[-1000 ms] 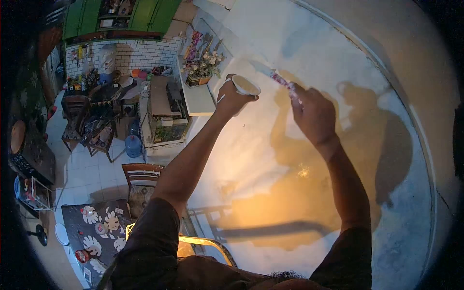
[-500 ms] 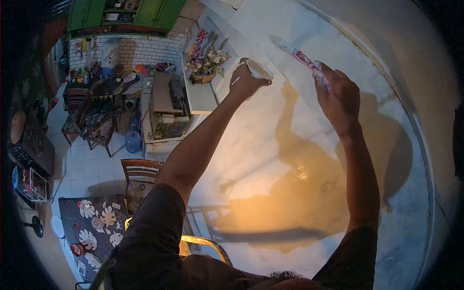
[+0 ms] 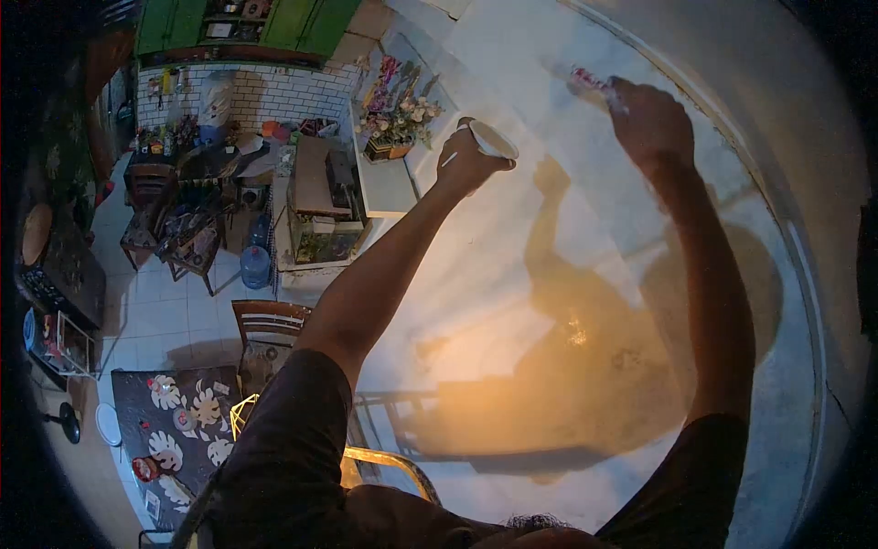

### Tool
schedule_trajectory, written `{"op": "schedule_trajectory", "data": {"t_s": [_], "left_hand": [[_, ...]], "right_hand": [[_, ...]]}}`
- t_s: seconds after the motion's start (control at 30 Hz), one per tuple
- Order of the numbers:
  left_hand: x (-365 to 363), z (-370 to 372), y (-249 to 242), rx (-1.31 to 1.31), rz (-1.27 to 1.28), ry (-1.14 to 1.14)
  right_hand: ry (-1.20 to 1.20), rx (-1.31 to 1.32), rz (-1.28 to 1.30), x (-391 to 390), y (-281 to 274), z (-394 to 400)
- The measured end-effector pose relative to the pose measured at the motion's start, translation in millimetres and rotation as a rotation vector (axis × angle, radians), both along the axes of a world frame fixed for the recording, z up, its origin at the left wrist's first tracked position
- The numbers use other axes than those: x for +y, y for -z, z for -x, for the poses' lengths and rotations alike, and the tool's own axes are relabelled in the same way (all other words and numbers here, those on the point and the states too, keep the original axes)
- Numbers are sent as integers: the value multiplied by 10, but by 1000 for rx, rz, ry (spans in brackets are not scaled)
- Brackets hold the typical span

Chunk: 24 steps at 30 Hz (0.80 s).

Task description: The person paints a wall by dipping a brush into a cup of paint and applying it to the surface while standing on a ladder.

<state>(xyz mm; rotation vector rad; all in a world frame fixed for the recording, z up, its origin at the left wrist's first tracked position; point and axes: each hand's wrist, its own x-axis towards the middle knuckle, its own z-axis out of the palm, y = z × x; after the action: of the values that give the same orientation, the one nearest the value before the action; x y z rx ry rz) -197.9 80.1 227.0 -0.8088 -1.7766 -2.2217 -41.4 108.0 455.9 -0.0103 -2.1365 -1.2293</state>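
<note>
My left hand (image 3: 471, 166) is closed round a white cup (image 3: 495, 141), whose open mouth shows above the thumb and fingers. A thin white stick (image 3: 449, 159) shows against the back of that hand. Higher and to the right, my right hand (image 3: 653, 124) grips a slim tool (image 3: 590, 82) by its red-and-white handle. The tool's far end is blurred over the pale wall (image 3: 512, 229), so its kind does not show clearly. Both arms stretch out in front of the wall, and their shadows fall across it.
Yellow metal framing (image 3: 398, 462) stands close below me. At the left are a ledge with a flower arrangement (image 3: 395, 123), a fish tank (image 3: 326, 240), a wooden chair (image 3: 268, 320) and a dark patterned table (image 3: 178, 430). Green cabinets (image 3: 302, 32) hang farther back.
My right hand has moved up along the wall with the tool, which now looks foreshortened and blurred. My left hand keeps its hold on the cup, nearly still.
</note>
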Motion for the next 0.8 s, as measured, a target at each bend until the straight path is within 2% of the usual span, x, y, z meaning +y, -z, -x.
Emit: {"op": "schedule_trajectory", "data": {"t_s": [0.17, 0.2, 0.23, 0.3, 0.33, 0.37, 0.43, 0.5, 0.53, 0.6, 0.67, 0.7, 0.8], "left_hand": [[37, 79, 33, 23, -6, 5], [34, 51, 57, 48, 15, -67], [12, 24, 92, 73, 36, -140], [-78, -41, 203, 71, -5, -91], [-125, -33, 260, 74, -53, -44], [-90, 43, 437, 108, -175, 72], [-295, -6, 586, 111, -121, 51], [-456, -18, 729, 104, -74, 19], [-482, 28, 839, 80, -53, -4], [-545, 122, 1005, 56, -30, -29], [-595, 168, 1132, 39, -108, 66], [-608, 196, 1184, 65, -47, 25], [-777, 61, 1064, 35, 50, -25]], "right_hand": [[70, -34, -64, 217, -423, 604], [89, -13, -116, 276, -432, 729], [88, -15, -111, 303, -386, 829], [231, -155, -302, 411, -241, 1042], [-47, -155, -323, 445, -82, 1088], [172, -180, -286, 469, 88, 1142], [15, -272, -227, 609, 432, 1243], [120, -322, -215, 519, 686, 1285], [170, -350, -122, 385, 710, 1255], [253, -333, 11, 285, 684, 1313], [178, -290, 50, 342, 482, 1358], [94, -243, 36, 484, 352, 1457], [131, -111, 37, 508, -282, 1608]]}}
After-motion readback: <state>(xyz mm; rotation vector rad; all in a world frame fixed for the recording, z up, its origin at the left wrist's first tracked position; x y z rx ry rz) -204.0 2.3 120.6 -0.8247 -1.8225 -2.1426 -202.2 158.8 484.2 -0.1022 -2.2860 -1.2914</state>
